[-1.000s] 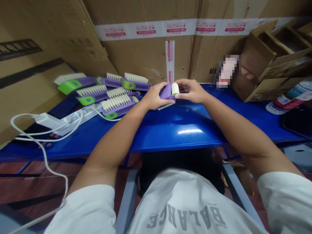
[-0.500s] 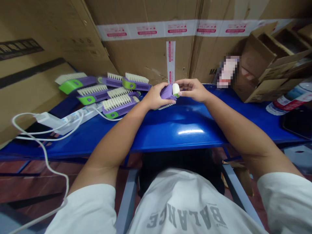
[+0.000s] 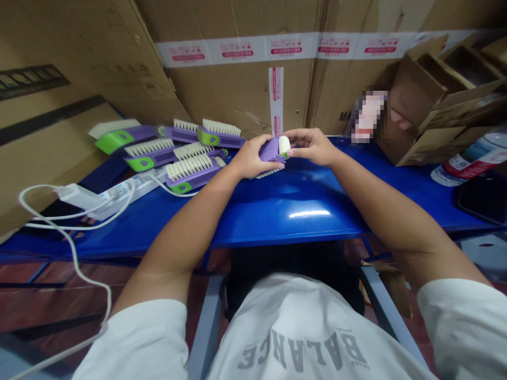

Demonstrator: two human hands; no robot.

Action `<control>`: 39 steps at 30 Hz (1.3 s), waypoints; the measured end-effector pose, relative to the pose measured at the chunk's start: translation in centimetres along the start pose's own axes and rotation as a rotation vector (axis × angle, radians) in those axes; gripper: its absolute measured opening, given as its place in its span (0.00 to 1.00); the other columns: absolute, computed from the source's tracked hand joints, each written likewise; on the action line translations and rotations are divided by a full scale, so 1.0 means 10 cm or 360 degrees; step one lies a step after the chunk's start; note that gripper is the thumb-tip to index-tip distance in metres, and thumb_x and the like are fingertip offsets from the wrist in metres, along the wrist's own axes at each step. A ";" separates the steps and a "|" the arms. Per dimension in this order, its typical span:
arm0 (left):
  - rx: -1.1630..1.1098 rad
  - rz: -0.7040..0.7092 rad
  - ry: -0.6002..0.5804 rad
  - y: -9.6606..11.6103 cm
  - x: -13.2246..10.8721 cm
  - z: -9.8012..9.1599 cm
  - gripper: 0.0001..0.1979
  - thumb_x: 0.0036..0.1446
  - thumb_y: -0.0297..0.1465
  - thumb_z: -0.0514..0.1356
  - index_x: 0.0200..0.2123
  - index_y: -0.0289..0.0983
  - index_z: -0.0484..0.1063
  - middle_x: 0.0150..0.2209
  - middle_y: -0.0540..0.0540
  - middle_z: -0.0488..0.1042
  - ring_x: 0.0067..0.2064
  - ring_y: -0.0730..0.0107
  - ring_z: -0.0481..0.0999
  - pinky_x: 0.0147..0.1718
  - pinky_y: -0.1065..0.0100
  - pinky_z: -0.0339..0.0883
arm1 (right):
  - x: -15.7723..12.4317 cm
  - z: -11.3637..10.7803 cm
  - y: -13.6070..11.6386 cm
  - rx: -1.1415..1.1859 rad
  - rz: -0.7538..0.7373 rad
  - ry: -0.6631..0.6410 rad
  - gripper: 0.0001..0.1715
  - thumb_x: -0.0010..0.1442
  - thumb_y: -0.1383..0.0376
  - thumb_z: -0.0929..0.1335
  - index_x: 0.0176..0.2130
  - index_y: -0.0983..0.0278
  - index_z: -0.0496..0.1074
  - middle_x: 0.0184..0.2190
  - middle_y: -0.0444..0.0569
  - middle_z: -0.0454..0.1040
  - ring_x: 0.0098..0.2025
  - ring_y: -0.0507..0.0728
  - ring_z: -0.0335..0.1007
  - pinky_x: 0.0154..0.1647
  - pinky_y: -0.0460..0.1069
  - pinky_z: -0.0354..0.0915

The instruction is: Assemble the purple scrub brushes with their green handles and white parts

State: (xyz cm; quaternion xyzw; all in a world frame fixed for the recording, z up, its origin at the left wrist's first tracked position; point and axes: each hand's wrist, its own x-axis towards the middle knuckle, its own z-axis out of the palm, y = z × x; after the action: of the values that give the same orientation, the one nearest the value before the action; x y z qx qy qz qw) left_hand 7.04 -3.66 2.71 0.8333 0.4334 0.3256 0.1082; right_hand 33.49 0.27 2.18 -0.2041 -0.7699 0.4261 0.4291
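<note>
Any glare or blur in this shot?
Head view: a white glare streak on the blue bench; a pixelated patch at upper right; strong wide-angle bending toward the edges.

brushes (image 3: 190,178): purple, lime-green ends, cream bristles | bench (image 3: 289,232): glossy blue | carton tape (image 3: 237,50): white, red print

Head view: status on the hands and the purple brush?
Left hand gripping purple brush; right hand with fingertips at its white cylindrical end. Other brushes lie left of the hands on the blue bench.
</note>
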 end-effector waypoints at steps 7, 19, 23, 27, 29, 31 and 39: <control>0.0025 0.0003 -0.0009 0.00 0.00 0.00 0.45 0.51 0.53 0.80 0.67 0.39 0.78 0.64 0.38 0.84 0.62 0.39 0.84 0.65 0.47 0.76 | 0.00 0.00 0.00 -0.0021 0.0003 0.0017 0.47 0.44 0.39 0.91 0.53 0.63 0.87 0.49 0.53 0.90 0.54 0.65 0.87 0.63 0.62 0.83; 0.0029 0.0000 -0.0016 0.01 -0.01 0.00 0.44 0.51 0.52 0.80 0.67 0.39 0.78 0.64 0.38 0.84 0.62 0.40 0.84 0.64 0.48 0.76 | -0.01 -0.03 0.06 -0.0020 0.0005 0.0020 0.46 0.45 0.41 0.91 0.54 0.62 0.88 0.51 0.54 0.90 0.55 0.66 0.87 0.64 0.63 0.82; 0.0060 0.0008 -0.0022 -0.01 0.00 0.00 0.45 0.52 0.53 0.79 0.67 0.39 0.77 0.64 0.38 0.84 0.62 0.40 0.84 0.64 0.49 0.76 | -0.01 -0.02 0.05 -0.0026 -0.0004 0.0021 0.46 0.45 0.40 0.91 0.54 0.62 0.87 0.50 0.54 0.90 0.54 0.65 0.87 0.63 0.63 0.83; 0.0066 0.0003 -0.0022 -0.01 0.00 0.00 0.45 0.52 0.53 0.79 0.68 0.38 0.77 0.65 0.37 0.84 0.63 0.39 0.84 0.64 0.48 0.76 | 0.00 0.00 0.02 -0.0030 -0.0015 0.0027 0.47 0.44 0.39 0.91 0.53 0.63 0.88 0.48 0.53 0.89 0.53 0.64 0.87 0.62 0.62 0.83; 0.0058 -0.0002 -0.0019 0.00 0.00 0.00 0.45 0.51 0.53 0.80 0.67 0.38 0.78 0.65 0.37 0.84 0.63 0.39 0.84 0.64 0.48 0.76 | 0.00 0.01 0.00 -0.0039 -0.0019 0.0031 0.47 0.43 0.38 0.91 0.51 0.62 0.88 0.47 0.52 0.89 0.51 0.63 0.86 0.61 0.61 0.83; 0.0055 -0.0003 -0.0015 0.00 -0.01 0.00 0.45 0.51 0.52 0.80 0.67 0.38 0.78 0.65 0.37 0.84 0.63 0.39 0.84 0.64 0.47 0.76 | 0.00 0.02 -0.02 -0.0050 -0.0020 0.0032 0.47 0.42 0.37 0.91 0.50 0.62 0.88 0.46 0.51 0.89 0.50 0.63 0.86 0.60 0.61 0.83; 0.0048 0.0004 -0.0021 0.00 -0.01 -0.01 0.45 0.51 0.53 0.80 0.67 0.38 0.78 0.64 0.37 0.84 0.63 0.38 0.84 0.65 0.47 0.76 | 0.00 0.01 0.00 -0.0071 -0.0011 0.0032 0.47 0.44 0.38 0.90 0.52 0.62 0.87 0.47 0.53 0.88 0.52 0.64 0.85 0.62 0.63 0.81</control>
State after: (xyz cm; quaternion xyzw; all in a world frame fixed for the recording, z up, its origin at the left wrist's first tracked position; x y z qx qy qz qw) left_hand 6.95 -3.73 2.73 0.8375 0.4366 0.3138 0.0980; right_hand 33.42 0.25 2.12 -0.2152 -0.7755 0.4052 0.4337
